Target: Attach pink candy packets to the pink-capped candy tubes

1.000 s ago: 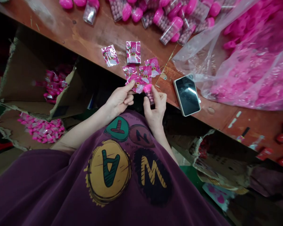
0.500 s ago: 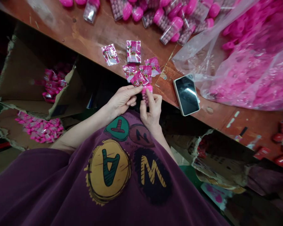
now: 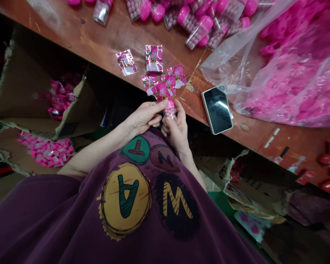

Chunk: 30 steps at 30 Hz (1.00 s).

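In front of my belly, at the table's edge, both hands hold a small clear candy bottle (image 3: 169,112) with a pink cap and pink round candies inside. My left hand (image 3: 145,116) is closed, its thumb pressed at the cap end. My right hand (image 3: 178,126) wraps the lower part, thumb on the clear wall. Just beyond the cap lies a pink printed sachet (image 3: 162,90); whether my left thumb also pinches it I cannot tell. Several similar sachets (image 3: 154,58) lie around it on the wooden table (image 3: 99,47).
Many pink-capped candy bottles (image 3: 199,33) are heaped at the back. A phone (image 3: 217,110) lies right of my hands, near a clear bag (image 3: 288,91) of pink parts. Below left stand an open carton (image 3: 24,91) and a pile of pink pieces (image 3: 48,148).
My right hand has shifted its grip: the thumb moved from the cap down to the bottle's clear body, and the index finger went behind. The left hand stays at the cap.
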Tool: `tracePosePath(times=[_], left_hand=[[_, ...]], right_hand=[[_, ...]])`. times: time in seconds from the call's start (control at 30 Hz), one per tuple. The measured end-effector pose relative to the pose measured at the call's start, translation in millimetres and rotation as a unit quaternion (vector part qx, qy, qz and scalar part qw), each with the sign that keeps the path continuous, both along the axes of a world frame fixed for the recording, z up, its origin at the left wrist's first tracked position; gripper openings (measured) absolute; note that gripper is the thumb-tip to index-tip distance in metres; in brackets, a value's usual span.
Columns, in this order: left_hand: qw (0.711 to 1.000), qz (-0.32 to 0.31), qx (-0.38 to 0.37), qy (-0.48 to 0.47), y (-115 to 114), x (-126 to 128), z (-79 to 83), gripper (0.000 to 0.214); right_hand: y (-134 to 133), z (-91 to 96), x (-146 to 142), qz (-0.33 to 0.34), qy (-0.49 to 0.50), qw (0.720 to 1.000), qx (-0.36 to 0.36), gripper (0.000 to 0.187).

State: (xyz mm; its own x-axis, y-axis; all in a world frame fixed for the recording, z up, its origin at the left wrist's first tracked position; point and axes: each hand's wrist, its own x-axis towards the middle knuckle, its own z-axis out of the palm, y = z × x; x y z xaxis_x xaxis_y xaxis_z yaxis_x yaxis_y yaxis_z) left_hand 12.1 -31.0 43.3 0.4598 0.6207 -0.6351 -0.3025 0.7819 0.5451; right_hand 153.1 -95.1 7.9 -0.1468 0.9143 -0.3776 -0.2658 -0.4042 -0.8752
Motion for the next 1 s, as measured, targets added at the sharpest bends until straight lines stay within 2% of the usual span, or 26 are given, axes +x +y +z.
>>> tracePosePath(times=[0.1, 0.3, 0.47, 0.6, 0.7, 0.87, 1.0], left_hand=[[1.000, -0.008, 0.012, -0.008, 0, 0, -2.1, 0.042], [0.999, -0.027, 0.038, -0.020, -6, 2, -11.3, 0.044], [0.999, -0.027, 0.035, -0.011, -4, 2, -9.4, 0.036], [0.999, 0.020, 0.039, 0.008, 1, -4, -6.2, 0.034], [0.999, 0.023, 0.035, 0.022, 1, -8, -7.2, 0.035], [0.999, 0.022, 0.029, 0.025, -6, -8, -13.8, 0.034], [0.999, 0.024, 0.013, 0.023, -6, -20, -11.4, 0.031]], right_hand=[[1, 5.5, 1, -0.040, 0.077, 0.996, -0.007, 0.080], [-1, 2.9, -1, -0.049, -0.007, 0.998, 0.026, 0.075], [4, -0.7, -1, -0.021, 0.015, 0.999, 0.027, 0.077], [1, -7.1, 3, 0.005, 0.015, 1.000, 0.025, 0.083], [-1, -15.9, 7, 0.034, -0.001, 0.999, 0.042, 0.087], [4, -28.2, 0, 0.023, -0.043, 0.998, 0.039, 0.079], [13, -28.6, -11, 0.062, -0.027, 0.997, 0.033, 0.075]])
